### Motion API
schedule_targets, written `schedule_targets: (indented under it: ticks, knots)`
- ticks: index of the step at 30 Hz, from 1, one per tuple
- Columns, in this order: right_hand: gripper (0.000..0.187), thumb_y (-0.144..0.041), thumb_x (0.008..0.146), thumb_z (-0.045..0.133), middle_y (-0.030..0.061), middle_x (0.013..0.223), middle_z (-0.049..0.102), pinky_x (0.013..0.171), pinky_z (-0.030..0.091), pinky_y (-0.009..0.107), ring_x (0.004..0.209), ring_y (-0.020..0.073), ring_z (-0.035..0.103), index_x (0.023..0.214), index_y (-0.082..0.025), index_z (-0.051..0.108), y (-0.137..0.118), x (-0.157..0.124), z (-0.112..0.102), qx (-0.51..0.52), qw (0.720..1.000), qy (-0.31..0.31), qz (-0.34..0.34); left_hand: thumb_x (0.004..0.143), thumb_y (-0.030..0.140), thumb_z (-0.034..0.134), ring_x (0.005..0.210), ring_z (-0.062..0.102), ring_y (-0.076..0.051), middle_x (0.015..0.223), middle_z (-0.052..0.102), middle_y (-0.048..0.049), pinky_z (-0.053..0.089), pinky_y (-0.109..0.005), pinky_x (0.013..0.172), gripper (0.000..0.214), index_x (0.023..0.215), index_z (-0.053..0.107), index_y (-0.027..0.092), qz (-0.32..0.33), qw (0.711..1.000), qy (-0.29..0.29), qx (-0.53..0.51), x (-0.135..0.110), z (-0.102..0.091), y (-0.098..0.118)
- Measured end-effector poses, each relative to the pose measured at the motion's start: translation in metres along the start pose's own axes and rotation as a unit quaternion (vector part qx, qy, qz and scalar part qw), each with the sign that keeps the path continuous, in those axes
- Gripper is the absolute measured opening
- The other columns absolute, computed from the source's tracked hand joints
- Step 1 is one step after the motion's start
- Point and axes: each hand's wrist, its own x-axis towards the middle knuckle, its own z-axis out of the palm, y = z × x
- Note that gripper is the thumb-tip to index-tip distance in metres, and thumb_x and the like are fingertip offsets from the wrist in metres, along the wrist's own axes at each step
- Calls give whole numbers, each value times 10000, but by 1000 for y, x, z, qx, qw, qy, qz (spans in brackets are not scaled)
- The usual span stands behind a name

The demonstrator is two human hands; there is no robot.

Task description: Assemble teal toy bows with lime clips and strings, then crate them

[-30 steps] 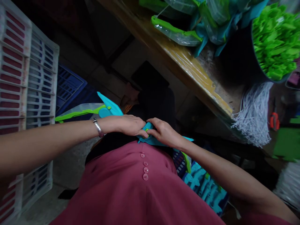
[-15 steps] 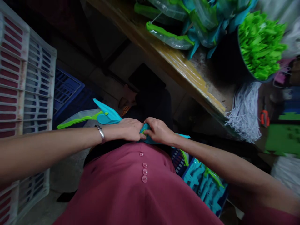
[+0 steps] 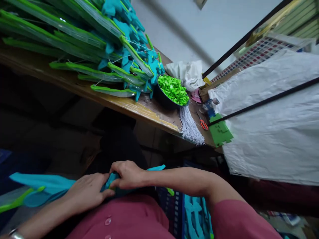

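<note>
1. Two hands meet at 6 o'clock in my lap: left hand (image 3: 87,192) lies flat, fingers together, on the teal foam piece (image 3: 42,184).
2. Right hand (image 3: 128,174) pinches its near end.
3. Long axis runs 9-to-3; its tip points toward 9.

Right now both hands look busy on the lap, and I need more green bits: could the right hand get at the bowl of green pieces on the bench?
Probably yes, once it lets go. The right hand grips the teal foam piece; the bowl of green pieces sits open near the bench edge, nothing between.
</note>
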Motion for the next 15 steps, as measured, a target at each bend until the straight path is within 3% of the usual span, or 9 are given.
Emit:
schedule_targets:
  ticks: [4,7,9,11,13,15]
  knots:
    - [338,-377,842,787,48,1061,732,653,436,227,880,177,672,1076,-168,662,-3,-8,0,-20,999,0,-25,879,491,478,1093,697,-427,1091,766,-190,497,-525,920,442,1089,733,197,-12,1000,4,-11,-5,1,9]
    - [326,-418,827,819,8,917,750,598,428,198,794,145,682,1024,-183,710,1,-4,-31,-78,994,12,-79,874,479,501,1111,696,-413,1131,768,-175,495,-524,940,431,1114,740,212,-1,999,8,-49,-2,2,1]
    - [258,-418,861,793,-16,885,751,629,443,182,781,122,684,997,-207,734,12,0,-72,-114,987,74,-84,883,506,514,1128,693,-395,1161,770,-151,495,-510,964,452,1164,733,228,17,997,12,-80,-1,4,-10]
    - [175,-353,984,647,4,984,754,755,467,199,876,125,681,1036,-208,730,33,2,-126,-136,975,172,-42,905,562,493,1145,691,-376,1176,773,-114,499,-486,982,465,1160,738,260,23,994,13,-111,-2,8,-19]
    - [299,-261,1066,424,65,1047,734,841,467,265,964,172,654,1124,-180,707,63,-1,-184,-169,944,281,35,933,589,435,1161,685,-369,1174,776,-83,501,-477,990,473,1107,753,285,12,990,26,-139,-4,14,-21]
    - [375,-195,1050,337,112,1126,702,916,450,329,1062,223,613,1179,-160,688,100,-8,-237,-204,899,371,115,951,570,388,1149,688,-374,1142,784,-80,498,-488,988,478,1065,760,292,-14,987,57,-151,-6,19,-18]
